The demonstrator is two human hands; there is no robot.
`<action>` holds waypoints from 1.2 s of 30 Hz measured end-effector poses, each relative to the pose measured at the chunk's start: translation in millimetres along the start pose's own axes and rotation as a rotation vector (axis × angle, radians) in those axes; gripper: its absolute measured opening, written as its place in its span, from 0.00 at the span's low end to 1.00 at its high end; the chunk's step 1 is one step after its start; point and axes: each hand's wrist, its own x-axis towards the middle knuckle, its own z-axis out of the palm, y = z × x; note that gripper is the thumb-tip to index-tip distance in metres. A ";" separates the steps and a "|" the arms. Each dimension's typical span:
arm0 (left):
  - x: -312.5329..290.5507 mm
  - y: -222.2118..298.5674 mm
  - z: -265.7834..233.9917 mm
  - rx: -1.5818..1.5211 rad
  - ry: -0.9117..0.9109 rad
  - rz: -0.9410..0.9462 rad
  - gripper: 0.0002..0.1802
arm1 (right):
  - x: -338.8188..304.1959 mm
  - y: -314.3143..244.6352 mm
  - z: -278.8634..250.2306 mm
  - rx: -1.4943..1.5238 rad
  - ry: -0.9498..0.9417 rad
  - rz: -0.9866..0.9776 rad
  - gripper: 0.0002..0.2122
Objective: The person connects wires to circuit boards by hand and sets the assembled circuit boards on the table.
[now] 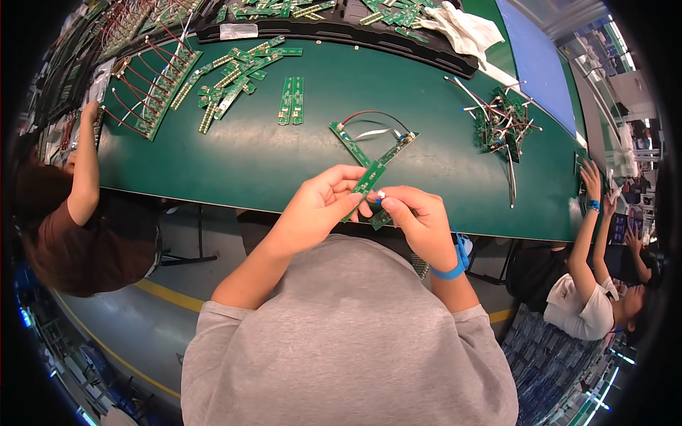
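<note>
My left hand point(327, 204) grips a narrow green circuit board point(368, 179) between thumb and fingers, tilted over the table's near edge. Close beside it, my right hand point(420, 216) pinches a small white-and-blue cable end point(381, 195). A darker circuit board point(381, 219) shows under the right fingers; how it is held is partly hidden. Just beyond my hands lie two boards in a V shape, the left one point(349, 145) and the right one point(398, 149). A red-and-black wire point(373, 112) arches between them, with a white flat cable point(375, 133) below it.
Two board strips point(291, 101) lie side by side on the green table point(426, 85). Left of them is a loose board pile point(238, 71) and a wired board row point(170, 89). At right sits a wired board cluster point(504, 124). A black tray point(334, 30) spans the back. People sit at both sides.
</note>
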 end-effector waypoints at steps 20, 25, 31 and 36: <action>-5.6 2.8 -3.8 0.018 0.257 0.184 0.10 | -2.2 1.1 5.9 0.162 0.028 0.114 0.04; -10.5 5.9 10.2 0.114 0.243 0.141 0.22 | -2.3 4.1 4.5 0.153 0.093 0.098 0.05; -14.6 -6.5 3.6 0.249 0.158 0.104 0.16 | -1.3 5.2 6.7 0.163 0.151 0.059 0.05; -15.7 -5.5 5.3 0.349 0.180 0.245 0.16 | -2.6 7.5 5.9 0.178 0.147 0.050 0.05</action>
